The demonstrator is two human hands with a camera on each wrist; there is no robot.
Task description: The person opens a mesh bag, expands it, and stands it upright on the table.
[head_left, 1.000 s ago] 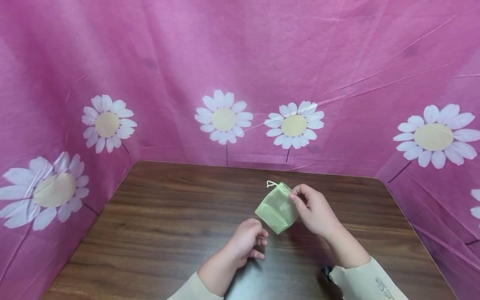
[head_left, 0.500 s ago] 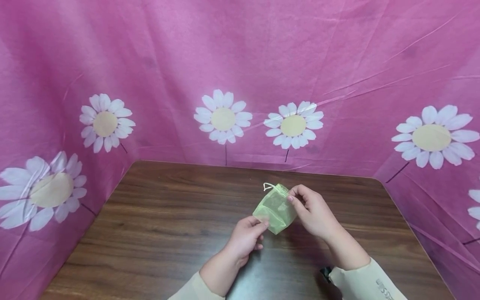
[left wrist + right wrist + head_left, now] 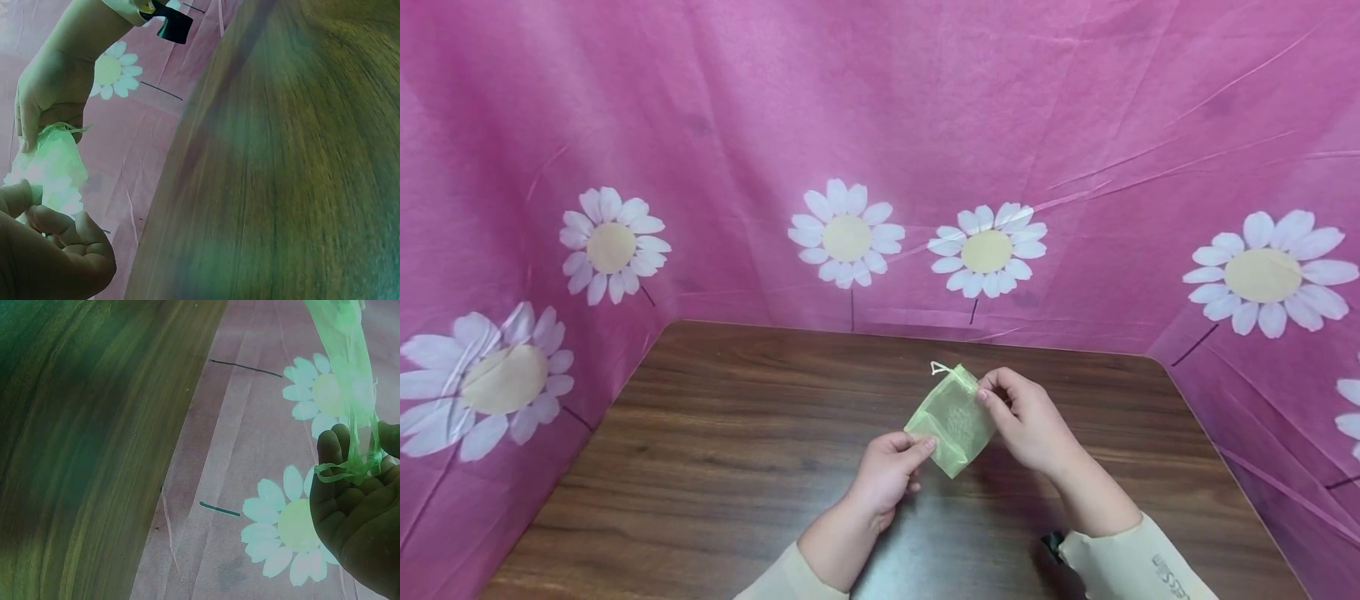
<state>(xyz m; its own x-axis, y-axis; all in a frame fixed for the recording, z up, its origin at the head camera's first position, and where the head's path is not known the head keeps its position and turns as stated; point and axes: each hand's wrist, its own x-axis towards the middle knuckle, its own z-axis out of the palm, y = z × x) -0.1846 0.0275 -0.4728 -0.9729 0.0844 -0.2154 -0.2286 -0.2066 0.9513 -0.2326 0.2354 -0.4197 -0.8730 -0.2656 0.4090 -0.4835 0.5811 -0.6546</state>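
Observation:
A sheer green drawstring pouch (image 3: 957,421) is stretched between both hands above the table. My left hand (image 3: 886,479) pinches its lower left corner between thumb and fingers. At the gathered top, my right hand (image 3: 1028,421) pinches the right side near the drawstring. A pale cord loop (image 3: 940,367) sticks out from the top on the far side. In the left wrist view the pouch (image 3: 53,165) looks bright and see-through. The right wrist view has the cord (image 3: 340,472) lying across the curled fingers of the right hand (image 3: 359,506).
The brown wood-grain table (image 3: 715,450) spreads under both hands. Pink cloth with printed daisies (image 3: 737,150) hangs around its back and sides. A small black object (image 3: 1052,546) is at the right sleeve cuff (image 3: 1127,558).
My left hand came up to the pouch's lower corner and now pinches it. The pouch looks flatter and more stretched; the right hand has stayed in place.

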